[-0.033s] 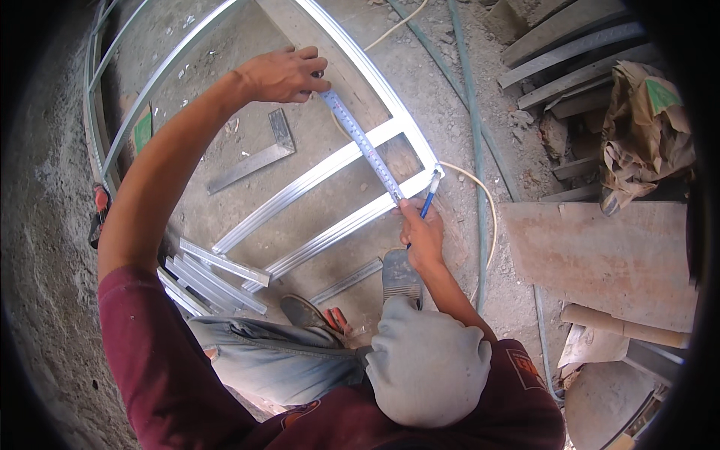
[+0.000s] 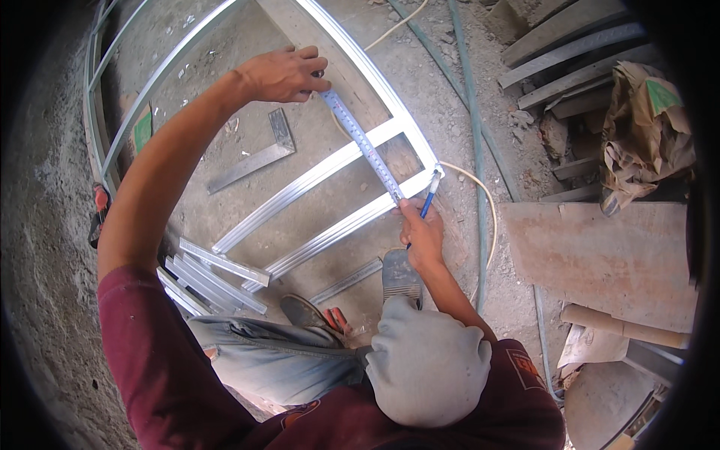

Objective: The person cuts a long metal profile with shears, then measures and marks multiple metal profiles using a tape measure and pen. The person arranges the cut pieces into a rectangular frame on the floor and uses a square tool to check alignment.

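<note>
Left hand presses the far end of a steel ruler onto the metal frame. Right hand pins the near end, fingers closed on a blue pencil. The ruler spans diagonally between both hands. A metal square lies below the left hand.

silver metal frame | silver tape, dark marks | blue pen | maroon sleeve | grey cap
</note>
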### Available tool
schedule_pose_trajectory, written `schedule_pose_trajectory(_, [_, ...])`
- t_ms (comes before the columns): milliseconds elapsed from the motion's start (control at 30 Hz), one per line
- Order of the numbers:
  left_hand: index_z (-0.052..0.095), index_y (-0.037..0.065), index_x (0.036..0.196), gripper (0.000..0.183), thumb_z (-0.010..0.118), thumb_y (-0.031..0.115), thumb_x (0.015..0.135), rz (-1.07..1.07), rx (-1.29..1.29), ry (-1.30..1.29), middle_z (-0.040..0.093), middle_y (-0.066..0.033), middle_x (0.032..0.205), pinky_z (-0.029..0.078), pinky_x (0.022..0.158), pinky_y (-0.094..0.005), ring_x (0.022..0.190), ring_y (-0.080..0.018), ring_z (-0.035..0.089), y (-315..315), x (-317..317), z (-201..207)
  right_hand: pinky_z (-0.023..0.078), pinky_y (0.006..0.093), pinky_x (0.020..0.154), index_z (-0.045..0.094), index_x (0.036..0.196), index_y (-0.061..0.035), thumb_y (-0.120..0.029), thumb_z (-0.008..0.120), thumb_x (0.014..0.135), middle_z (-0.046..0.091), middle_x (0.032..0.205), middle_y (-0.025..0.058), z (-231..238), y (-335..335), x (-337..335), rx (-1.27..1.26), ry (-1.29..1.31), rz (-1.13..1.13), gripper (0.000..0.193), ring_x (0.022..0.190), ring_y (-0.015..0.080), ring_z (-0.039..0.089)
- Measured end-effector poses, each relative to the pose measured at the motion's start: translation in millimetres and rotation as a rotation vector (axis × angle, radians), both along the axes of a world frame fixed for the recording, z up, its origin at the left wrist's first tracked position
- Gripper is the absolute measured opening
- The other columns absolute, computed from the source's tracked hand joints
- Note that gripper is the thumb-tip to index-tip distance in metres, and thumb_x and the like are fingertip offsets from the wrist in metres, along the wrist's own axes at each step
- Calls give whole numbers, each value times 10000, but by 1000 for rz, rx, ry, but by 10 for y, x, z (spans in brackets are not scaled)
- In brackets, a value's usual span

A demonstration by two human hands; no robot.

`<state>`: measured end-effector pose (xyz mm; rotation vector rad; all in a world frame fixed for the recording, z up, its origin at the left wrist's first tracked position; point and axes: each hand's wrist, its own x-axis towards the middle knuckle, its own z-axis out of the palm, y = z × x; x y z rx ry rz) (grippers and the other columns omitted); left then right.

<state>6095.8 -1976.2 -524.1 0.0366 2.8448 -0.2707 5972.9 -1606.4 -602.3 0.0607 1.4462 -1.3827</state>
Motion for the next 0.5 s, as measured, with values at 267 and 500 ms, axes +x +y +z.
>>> schedule_pose_trajectory(267, [635,213,1251,410,709,216,847,-2,10,23,552,-51,1110,523,982,-366,1123,-209,536,-41,-28,-5,327,228,415,581,981,-36,-165,666,955,685,863,105,-6,-64,-33,-2,-8,-8,157,450,41,391])
schedule_pose_trajectory(500, [632,217,1257,409,710,231,856,35,-1,-16,551,-46,1115,511,1008,-365,1139,-201,528,-15,-48,15,328,227,412,583,983,-33,-169,666,953,678,846,95,-5,-73,-32,4,-3,-6,162,450,39,385])
